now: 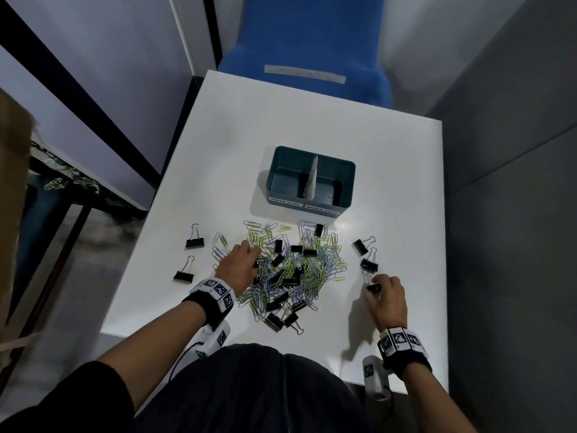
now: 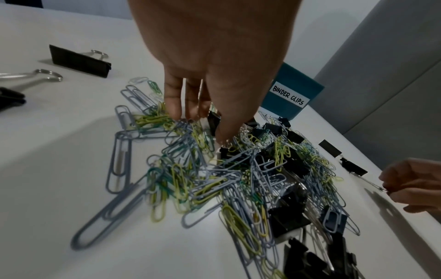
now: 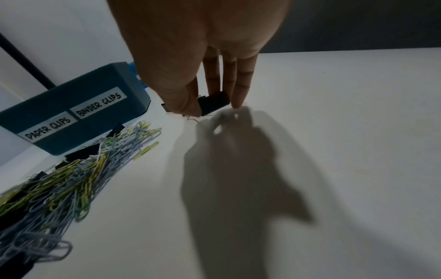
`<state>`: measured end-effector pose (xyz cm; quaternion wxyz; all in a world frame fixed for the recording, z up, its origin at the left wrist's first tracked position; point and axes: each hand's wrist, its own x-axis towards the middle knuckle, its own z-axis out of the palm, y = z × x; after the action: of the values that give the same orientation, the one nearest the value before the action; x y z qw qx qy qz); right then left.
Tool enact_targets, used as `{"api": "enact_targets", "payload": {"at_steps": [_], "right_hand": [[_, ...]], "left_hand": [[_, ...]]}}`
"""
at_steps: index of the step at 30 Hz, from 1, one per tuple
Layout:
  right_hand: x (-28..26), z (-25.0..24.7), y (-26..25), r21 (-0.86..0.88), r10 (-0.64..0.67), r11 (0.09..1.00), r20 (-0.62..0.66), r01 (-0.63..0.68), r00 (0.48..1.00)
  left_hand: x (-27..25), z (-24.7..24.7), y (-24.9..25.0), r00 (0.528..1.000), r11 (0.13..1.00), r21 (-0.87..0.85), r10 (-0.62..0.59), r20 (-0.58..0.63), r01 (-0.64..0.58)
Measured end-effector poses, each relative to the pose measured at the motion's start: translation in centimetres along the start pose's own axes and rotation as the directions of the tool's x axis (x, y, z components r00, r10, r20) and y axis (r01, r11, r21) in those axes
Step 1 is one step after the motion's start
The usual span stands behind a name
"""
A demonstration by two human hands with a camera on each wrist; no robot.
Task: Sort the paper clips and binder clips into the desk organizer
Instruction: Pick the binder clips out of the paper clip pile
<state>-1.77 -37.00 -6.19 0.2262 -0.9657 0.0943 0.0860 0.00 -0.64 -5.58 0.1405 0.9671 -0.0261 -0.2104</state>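
Tabletop [image 1: 390,170]: white, rectangular.

Organizer [image 1: 343,170]: teal box toward the far middle of the tabletop, split by a pale upright divider [image 1: 313,176]. Front wall labelled "PAPER CLIPS" on the left half and "BINDER CLIPS" on the right. Both compartments look empty, though the view into them is shallow.

Paper clips [image 1: 318,267]: heap of grey, green and yellow wire clips just in front of the organizer, tangled with black binder clips [image 1: 296,249] lying among and under them. The tangle lies between the two hands.

Stray binder clips: two on the left of the heap, well apart from it [image 1: 195,242] [image 1: 183,275]; two on the right [image 1: 360,246] [image 1: 369,265], near the right hand.

Left hand [image 1: 239,265]: over the left edge of the heap, fingers pointing down, fingertips [image 2: 174,111] touching the paper clips; whether any clip is pinched cannot be told.

Right hand [image 1: 388,296]: to the right of the heap, thumb and fingers pinching one small black binder clip [image 3: 213,102] just above the tabletop, its wire handle hanging toward the surface.

Wristbands [image 1: 215,292]: black with square printed markers, one on each wrist.

Blue chair [image 1: 312,42]: beyond the far edge of the tabletop.
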Motion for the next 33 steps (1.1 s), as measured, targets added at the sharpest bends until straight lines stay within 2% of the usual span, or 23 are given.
{"api": "enact_targets", "payload": {"at_steps": [3, 5, 8, 12, 15, 20, 24, 26, 29, 33], "right_hand": [[0.6, -0.1, -0.4, -0.066, -0.007, 0.998, -0.015, 0.006, 1.0], [0.8, 0.0, -1.4, -0.097, -0.068, 0.993, -0.016, 0.066, 0.998], [1.0, 0.3, -3.5, -0.064, -0.161, 0.984, 0.076, 0.166, 0.984], [1.8, 1.4, -6.3, -0.021, -0.132, 0.99, 0.137, 0.136, 0.982], [3.4, 2.4, -8.3, -0.075, -0.179, 0.979, 0.133, 0.19, 0.975], [6.5, 2.8, -12.9, -0.139, -0.391, 0.898, 0.183, 0.418, 0.902], [8.3, 3.4, -14.2, -0.229, -0.405, 0.847, 0.308, 0.481, 0.861], [8.7, 3.8, -14.2, -0.259, -0.394, 0.836, 0.332, 0.485, 0.857], [8.6, 4.1, -14.2, -0.245, -0.368, 0.861, 0.304, 0.446, 0.879], [8.4, 4.4, -13.7, -0.165, -0.357, 0.896, 0.283, 0.412, 0.89]], "left_hand": [[0.3, -0.1, -0.1, 1.0, 1.0, -0.003, 0.001, -0.007, -0.001], [0.3, -0.1, 0.0, 1.0, 1.0, -0.006, 0.002, -0.01, -0.002], [0.1, -0.5, 0.1, 0.999, 1.0, -0.009, 0.025, -0.038, -0.025], [-0.3, -1.5, 0.4, 0.987, 0.993, 0.032, 0.115, -0.114, -0.112], [-0.5, -2.4, 0.2, 0.967, 0.981, 0.084, 0.188, -0.174, -0.175], [-0.9, -4.1, -0.6, 0.923, 0.97, 0.089, 0.244, -0.299, -0.227], [-0.9, -5.2, -1.9, 0.921, 0.977, 0.05, 0.212, -0.327, -0.207], [-0.6, -5.7, -2.7, 0.93, 0.986, -0.016, 0.15, -0.337, -0.165], [0.5, -6.3, -4.3, 0.948, 0.989, -0.146, -0.059, -0.312, 0.013], [3.0, -6.6, -7.0, 0.919, 0.933, -0.259, -0.313, -0.241, 0.25]]}}
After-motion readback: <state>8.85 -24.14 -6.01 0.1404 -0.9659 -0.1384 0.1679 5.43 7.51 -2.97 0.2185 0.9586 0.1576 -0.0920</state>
